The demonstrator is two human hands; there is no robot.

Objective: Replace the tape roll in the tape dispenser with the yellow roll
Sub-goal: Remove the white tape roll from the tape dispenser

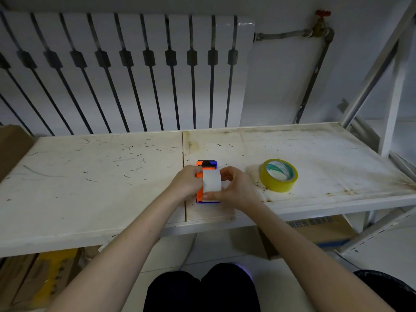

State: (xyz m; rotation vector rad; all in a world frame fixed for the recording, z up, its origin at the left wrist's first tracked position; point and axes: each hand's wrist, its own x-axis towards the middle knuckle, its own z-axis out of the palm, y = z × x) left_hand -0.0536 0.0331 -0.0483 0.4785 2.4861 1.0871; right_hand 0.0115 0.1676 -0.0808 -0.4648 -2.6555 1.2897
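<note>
An orange and blue tape dispenser (200, 192) stands on the worn white shelf (90, 176), near its front edge. A white tape roll (212, 180) sits upright in it. My left hand (186, 182) clasps the dispenser's orange left side. My right hand (236, 188) holds the white roll from the right, thumb along its lower front. The yellow roll (279, 175) lies flat on the shelf to the right of my hands, untouched; its core shows green and white print.
A white radiator (126, 70) and a pipe with a red valve (322, 13) line the wall behind. A shelf upright (389, 97) rises at the right. Cardboard boxes (324, 233) sit under the shelf, another box (11, 147) at far left.
</note>
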